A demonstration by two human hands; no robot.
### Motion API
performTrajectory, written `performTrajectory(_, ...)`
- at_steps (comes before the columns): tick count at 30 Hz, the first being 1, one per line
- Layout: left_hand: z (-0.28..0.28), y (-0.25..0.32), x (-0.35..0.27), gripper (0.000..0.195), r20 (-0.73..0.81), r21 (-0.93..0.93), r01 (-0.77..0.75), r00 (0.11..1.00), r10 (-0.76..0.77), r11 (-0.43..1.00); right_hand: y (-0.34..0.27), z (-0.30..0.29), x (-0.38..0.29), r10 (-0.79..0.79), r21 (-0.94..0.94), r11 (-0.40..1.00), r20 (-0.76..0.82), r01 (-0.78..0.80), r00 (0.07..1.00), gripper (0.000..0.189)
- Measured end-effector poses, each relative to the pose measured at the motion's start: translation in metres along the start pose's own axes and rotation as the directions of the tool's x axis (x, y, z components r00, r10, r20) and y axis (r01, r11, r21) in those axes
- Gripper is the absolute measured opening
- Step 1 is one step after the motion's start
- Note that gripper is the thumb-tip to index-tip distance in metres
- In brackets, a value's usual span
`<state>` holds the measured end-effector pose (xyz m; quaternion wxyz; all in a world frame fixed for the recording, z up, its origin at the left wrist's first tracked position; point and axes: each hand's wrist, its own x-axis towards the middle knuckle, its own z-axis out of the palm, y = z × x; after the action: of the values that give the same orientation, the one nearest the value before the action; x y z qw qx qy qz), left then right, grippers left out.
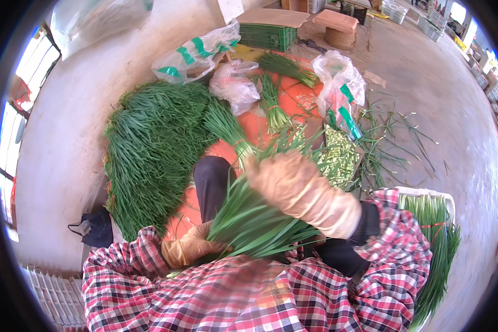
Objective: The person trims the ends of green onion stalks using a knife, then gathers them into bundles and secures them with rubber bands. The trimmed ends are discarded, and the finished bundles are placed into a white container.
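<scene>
My left hand (195, 245), in a tan rubber glove, is closed around one end of a loose bunch of garlic chives (257, 224) lying across my lap. Over the bunch's far part is my right hand (278, 174), gloved too and blurred; whether its fingers grip any leaves cannot be told. Just beyond it, a banded bunch of chives (228, 128) points its pale stems towards me. Another banded bunch (274, 108) lies on the red sheet (249, 124). A large heap of chives (157, 145) rests at the left, beside my knee.
Cut pale stem pieces (338, 157) fill a container ahead to the right. Stray leaves (382, 141) litter the floor. A white basket (450, 203) with banded chives stands at my right. Plastic bags (234, 83) and a green crate (269, 37) are farther off; a wall (66, 145) rises at left.
</scene>
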<state>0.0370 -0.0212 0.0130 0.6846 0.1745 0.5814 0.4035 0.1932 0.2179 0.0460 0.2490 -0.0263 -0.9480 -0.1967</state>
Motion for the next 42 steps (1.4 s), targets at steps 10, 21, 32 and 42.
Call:
performTrajectory(10, -0.006, -0.004, -0.004, 0.052, 0.013, -0.070, -0.005, 1.000, 0.006, 0.998, 0.114, 0.007, -0.041, 0.513, 0.054, 0.858, -0.070, -0.510, 0.855, 0.027)
performTrajectory(21, 0.000, 0.006, -0.006, 0.054, 0.050, -0.016, -0.047, 0.998, 0.048, 0.999, 0.091, -0.008, -0.035, 0.228, 0.529, 0.652, 0.546, -0.543, 0.806, 0.046)
performTrajectory(32, -0.042, -0.011, 0.002, 0.058, 0.135, 0.215, -0.059, 0.990, 0.030, 0.975, 0.079, -0.013, -0.104, 0.105, 0.838, 0.026, 0.539, -0.544, 0.836, 0.018)
performTrajectory(42, -0.069, -0.024, 0.009, 0.042, -0.056, -0.032, -0.052, 0.997, 0.050, 0.998, 0.102, -0.039, -0.159, 0.854, 0.221, 0.503, 0.024, -0.836, 0.520, 0.039)
